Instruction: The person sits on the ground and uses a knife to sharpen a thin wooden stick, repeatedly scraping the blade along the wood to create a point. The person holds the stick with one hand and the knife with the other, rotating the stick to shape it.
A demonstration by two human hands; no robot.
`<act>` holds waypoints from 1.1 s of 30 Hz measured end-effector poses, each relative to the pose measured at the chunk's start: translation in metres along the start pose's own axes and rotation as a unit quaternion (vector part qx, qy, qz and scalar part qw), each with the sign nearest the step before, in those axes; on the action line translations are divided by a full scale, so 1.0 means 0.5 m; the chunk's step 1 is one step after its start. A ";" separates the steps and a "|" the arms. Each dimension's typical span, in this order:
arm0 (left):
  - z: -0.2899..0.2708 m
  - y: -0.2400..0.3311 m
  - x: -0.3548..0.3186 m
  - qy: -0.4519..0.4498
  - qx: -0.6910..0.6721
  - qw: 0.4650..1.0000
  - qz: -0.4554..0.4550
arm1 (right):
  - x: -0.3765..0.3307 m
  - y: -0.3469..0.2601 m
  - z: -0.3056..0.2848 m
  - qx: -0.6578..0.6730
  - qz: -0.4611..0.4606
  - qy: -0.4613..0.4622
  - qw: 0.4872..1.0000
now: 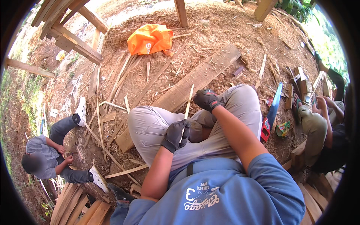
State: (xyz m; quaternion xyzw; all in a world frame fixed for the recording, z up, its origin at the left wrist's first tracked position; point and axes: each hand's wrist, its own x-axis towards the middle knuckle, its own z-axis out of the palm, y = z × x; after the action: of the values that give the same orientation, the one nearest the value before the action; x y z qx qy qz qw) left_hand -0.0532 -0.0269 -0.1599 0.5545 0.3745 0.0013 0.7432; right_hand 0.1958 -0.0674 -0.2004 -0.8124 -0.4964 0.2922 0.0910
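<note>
Orng bag (150, 39), saw (275, 102) w/ red hndl (266, 123)

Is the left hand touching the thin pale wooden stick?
Touching. In the head view, the dark-gloved left hand is closed around the thin pale wooden stick.

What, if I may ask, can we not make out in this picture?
All in the head view:
Right hand: only its back shows, hiding what it holds, if anything.
Thin wooden stick: the left hand covers part of it.
Wide board: the left knee hides its middle.
Person at right: cut off by the picture's rim.
Person at left: head blurred.
</note>
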 end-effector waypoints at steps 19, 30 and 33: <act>0.024 -0.018 0.234 0.004 -0.224 0.955 -0.196 | 0.068 0.013 0.081 -0.046 0.033 0.017 0.998; 0.027 -0.034 0.295 0.018 -0.265 0.942 -0.207 | 0.070 0.044 0.116 -0.055 -0.046 0.048 0.996; 0.030 -0.031 0.297 0.025 -0.261 0.939 -0.223 | 0.077 0.045 0.130 -0.063 -0.027 0.047 0.997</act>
State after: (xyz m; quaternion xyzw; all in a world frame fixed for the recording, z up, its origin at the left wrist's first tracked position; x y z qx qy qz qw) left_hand 0.0555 0.0165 -0.2535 0.2435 0.4932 -0.0527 0.8335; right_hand 0.1892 -0.0543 -0.2778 -0.8158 -0.5306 0.2191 0.0708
